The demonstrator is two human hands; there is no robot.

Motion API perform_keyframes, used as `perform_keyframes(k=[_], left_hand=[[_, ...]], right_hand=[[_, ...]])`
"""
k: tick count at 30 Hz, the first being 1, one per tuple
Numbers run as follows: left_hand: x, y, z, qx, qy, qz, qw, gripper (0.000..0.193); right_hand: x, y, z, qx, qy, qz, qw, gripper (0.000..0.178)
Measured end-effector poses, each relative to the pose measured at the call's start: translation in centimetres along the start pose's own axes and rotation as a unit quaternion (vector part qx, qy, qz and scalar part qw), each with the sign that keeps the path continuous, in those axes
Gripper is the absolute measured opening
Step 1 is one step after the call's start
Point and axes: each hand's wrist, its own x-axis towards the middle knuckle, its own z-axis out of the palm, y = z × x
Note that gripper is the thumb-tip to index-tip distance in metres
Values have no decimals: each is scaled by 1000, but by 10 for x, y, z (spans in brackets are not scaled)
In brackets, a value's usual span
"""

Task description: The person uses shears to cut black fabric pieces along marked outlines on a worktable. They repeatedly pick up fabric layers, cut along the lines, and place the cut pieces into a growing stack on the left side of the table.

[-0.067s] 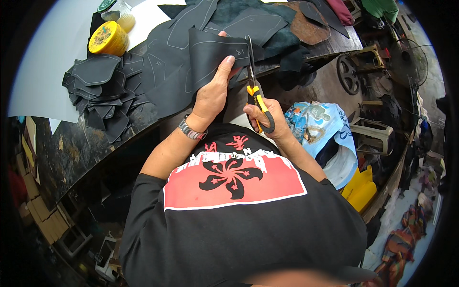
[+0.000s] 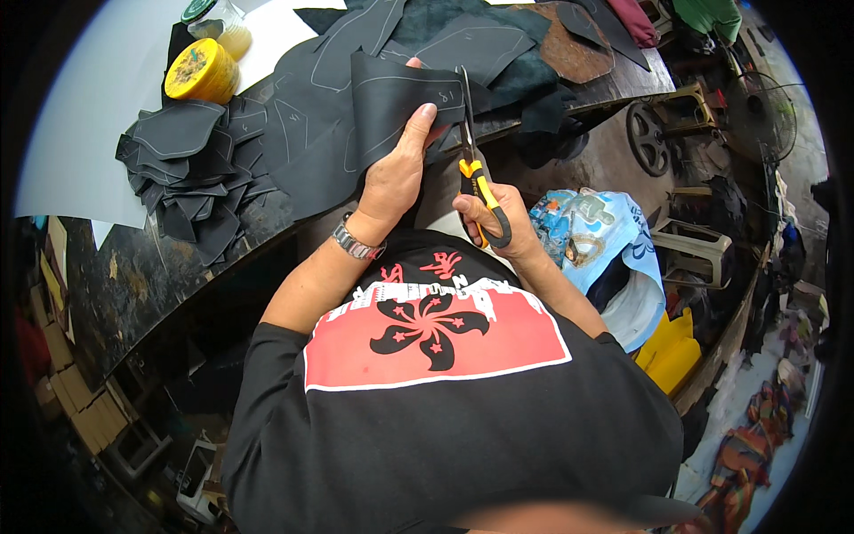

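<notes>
My left hand (image 2: 400,169) grips a sheet of black leather (image 2: 391,107) marked with light outlines, its thumb on top and the other fingers behind. In my right hand (image 2: 505,218) is a pair of scissors (image 2: 476,178) with yellow and black handles. The scissor blades point away from me along the right edge of the held leather. How far the blades are apart is hard to make out. More outlined black leather (image 2: 298,133) spreads over the table beyond and left of my left hand.
A pile of cut black pieces (image 2: 182,142) lies on the dark worktable (image 2: 133,276) at left. Behind it stand a yellow-lidded tub (image 2: 200,71) and a clear jar (image 2: 227,31). To my right are a light-blue printed cloth (image 2: 614,240), a plastic stool (image 2: 694,245) and a fan (image 2: 761,116).
</notes>
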Motion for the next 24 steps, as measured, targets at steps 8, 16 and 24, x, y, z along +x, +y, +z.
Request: perform_keyframes(k=[8,16,24], left_hand=[[1,3,-4,-91,-1,-69,993,46],[110,80,-90,514,-96,378,764,30],[37,30,-36,83,-61,-153,983,36]], right_hand=[[-1,2,-6,9,30,-4,1000,33],[-2,-4,-35,-2,-44,24,999,43],[-10,-3,-45,-102,-109,97,984,46]])
